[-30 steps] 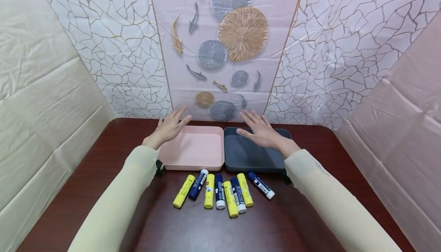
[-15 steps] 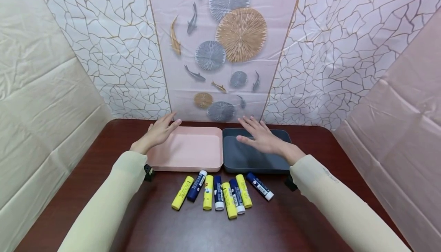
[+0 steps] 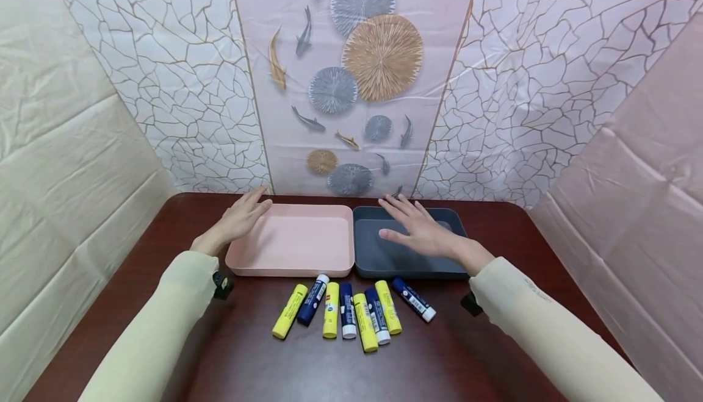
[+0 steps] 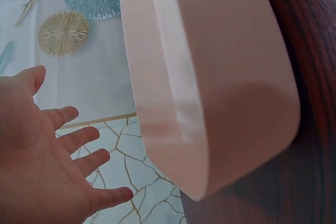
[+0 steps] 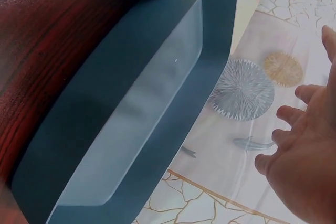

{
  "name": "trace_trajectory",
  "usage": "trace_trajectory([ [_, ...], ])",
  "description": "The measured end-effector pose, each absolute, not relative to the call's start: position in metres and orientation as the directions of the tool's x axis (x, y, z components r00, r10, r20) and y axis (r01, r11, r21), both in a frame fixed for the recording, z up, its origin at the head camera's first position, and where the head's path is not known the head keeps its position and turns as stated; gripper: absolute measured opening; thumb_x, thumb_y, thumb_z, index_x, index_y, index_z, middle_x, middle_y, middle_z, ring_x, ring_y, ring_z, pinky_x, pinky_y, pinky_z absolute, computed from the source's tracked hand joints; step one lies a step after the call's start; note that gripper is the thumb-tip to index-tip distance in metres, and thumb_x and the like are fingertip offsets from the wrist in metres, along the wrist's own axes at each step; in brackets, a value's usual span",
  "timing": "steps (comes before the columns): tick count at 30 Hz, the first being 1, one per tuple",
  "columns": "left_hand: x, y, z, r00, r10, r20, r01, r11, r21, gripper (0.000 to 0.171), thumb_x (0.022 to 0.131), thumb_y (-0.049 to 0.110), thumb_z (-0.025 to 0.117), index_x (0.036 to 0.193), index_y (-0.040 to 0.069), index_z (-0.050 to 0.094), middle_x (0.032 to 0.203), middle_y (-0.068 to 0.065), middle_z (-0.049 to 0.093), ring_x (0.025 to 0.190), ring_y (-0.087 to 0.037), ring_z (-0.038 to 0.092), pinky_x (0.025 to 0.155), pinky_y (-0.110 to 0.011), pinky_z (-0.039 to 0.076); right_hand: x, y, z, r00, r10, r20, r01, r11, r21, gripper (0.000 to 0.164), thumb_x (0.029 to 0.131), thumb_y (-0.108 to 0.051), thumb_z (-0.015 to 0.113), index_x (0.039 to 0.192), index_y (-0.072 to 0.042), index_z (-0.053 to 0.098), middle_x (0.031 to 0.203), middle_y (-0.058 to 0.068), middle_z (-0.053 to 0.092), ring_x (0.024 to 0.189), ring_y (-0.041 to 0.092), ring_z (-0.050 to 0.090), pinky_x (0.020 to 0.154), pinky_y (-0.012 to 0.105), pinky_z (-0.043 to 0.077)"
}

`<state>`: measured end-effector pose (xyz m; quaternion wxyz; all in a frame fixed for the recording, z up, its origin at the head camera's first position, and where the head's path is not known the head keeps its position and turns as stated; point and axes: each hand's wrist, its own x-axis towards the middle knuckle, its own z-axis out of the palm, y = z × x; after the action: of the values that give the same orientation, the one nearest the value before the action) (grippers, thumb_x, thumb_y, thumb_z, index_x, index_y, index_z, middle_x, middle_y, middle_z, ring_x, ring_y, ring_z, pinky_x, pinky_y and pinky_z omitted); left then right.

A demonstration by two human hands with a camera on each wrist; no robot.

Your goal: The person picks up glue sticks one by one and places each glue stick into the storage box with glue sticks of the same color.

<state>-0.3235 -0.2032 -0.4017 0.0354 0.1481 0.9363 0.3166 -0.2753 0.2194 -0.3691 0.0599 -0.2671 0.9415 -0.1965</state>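
My left hand [image 3: 237, 219] hovers with spread fingers over the left end of a pink tray [image 3: 307, 237]. In the left wrist view the hand [image 4: 47, 156] holds nothing, and the tray's wall [image 4: 247, 87] fills the middle. Above the dark blue-grey tray [image 3: 384, 246] my right hand [image 3: 420, 228] is held out, fingers apart and nothing in them. The right wrist view shows that hand [image 5: 310, 135] beyond the dark tray's wall [image 5: 100, 93]. In front of the trays lie glue sticks, several yellow [image 3: 331, 310] and several navy with white caps [image 3: 347, 310].
The two trays stand side by side at the back of a dark red wooden table [image 3: 307, 377]. A patterned cloth backdrop [image 3: 340, 85] rises right behind them. Pale cloth panels [image 3: 71, 146] close in the sides. The rightmost navy glue stick [image 3: 414, 299] lies slanted, apart from the others.
My left hand has moved left and slightly down, from over the pink tray's inside toward its left end. The right hand has shifted a little down and right. Trays and glue sticks have stayed put.
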Motion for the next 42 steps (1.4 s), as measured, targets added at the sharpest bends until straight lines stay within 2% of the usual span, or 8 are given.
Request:
trace_trajectory([
  [11,-0.321,-0.219,-0.413,-0.949,0.31,0.05,0.272,0.732,0.624,0.067,0.115,0.039,0.034,0.166,0.0,0.015,0.168,-0.031,0.013,0.153,-0.051,0.012,0.12,-0.069,0.014,-0.261,0.218,-0.366,-0.833,-0.553,-0.023,-0.493,0.761,-0.422,0.079,0.106,-0.05,0.056,0.168,-0.019,0.018,0.174,0.011,0.011,0.16,0.036,-0.001,0.124,0.061,-0.002],
  [17,-0.318,-0.229,-0.418,-0.942,0.332,0.045,0.28,0.707,0.65,0.065,0.115,0.037,0.032,0.165,-0.002,0.015,0.167,-0.033,0.013,0.154,-0.051,0.011,0.12,-0.068,0.014,-0.254,0.217,-0.364,-0.832,-0.547,-0.092,-0.442,0.754,-0.486,0.082,0.105,-0.054,0.055,0.169,-0.021,0.016,0.175,0.011,0.007,0.159,0.037,-0.004,0.121,0.069,0.009],
  [26,-0.313,-0.241,-0.424,-0.945,0.327,0.013,0.245,0.679,0.692,0.073,0.114,0.048,0.028,0.165,-0.002,0.015,0.166,-0.033,0.012,0.154,-0.051,0.011,0.12,-0.068,0.013,-0.239,0.218,-0.357,-0.824,-0.539,-0.176,-0.387,0.762,-0.519,0.083,0.103,-0.059,0.055,0.169,-0.026,0.016,0.175,0.012,0.002,0.159,0.037,0.0,0.118,0.072,0.02],
  [32,-0.306,-0.247,-0.428,-0.944,0.328,-0.03,0.21,0.67,0.712,0.075,0.113,0.051,0.028,0.166,0.0,0.01,0.168,-0.032,0.007,0.155,-0.05,0.006,0.119,-0.07,0.011,-0.229,0.223,-0.36,-0.816,-0.543,-0.2,-0.393,0.774,-0.496,0.084,0.102,-0.062,0.055,0.169,-0.027,0.017,0.175,0.009,0.006,0.16,0.035,0.003,0.119,0.07,0.02],
  [38,-0.303,-0.251,-0.43,-0.945,0.328,-0.015,0.21,0.64,0.739,0.07,0.115,0.044,0.031,0.166,0.0,0.011,0.168,-0.031,0.009,0.155,-0.049,0.006,0.119,-0.07,0.01,-0.222,0.229,-0.36,-0.81,-0.555,-0.189,-0.411,0.767,-0.492,0.083,0.102,-0.061,0.055,0.168,-0.025,0.02,0.174,0.009,0.011,0.16,0.035,0.005,0.12,0.068,0.019],
  [42,-0.305,-0.254,-0.435,-0.953,0.301,-0.023,0.187,0.65,0.736,0.075,0.113,0.05,0.029,0.165,-0.001,0.012,0.168,-0.031,0.009,0.155,-0.049,0.007,0.12,-0.069,0.01,-0.216,0.234,-0.362,-0.807,-0.555,-0.202,-0.403,0.767,-0.499,0.082,0.102,-0.061,0.056,0.168,-0.028,0.02,0.174,0.01,0.01,0.159,0.036,0.007,0.119,0.07,0.02],
])
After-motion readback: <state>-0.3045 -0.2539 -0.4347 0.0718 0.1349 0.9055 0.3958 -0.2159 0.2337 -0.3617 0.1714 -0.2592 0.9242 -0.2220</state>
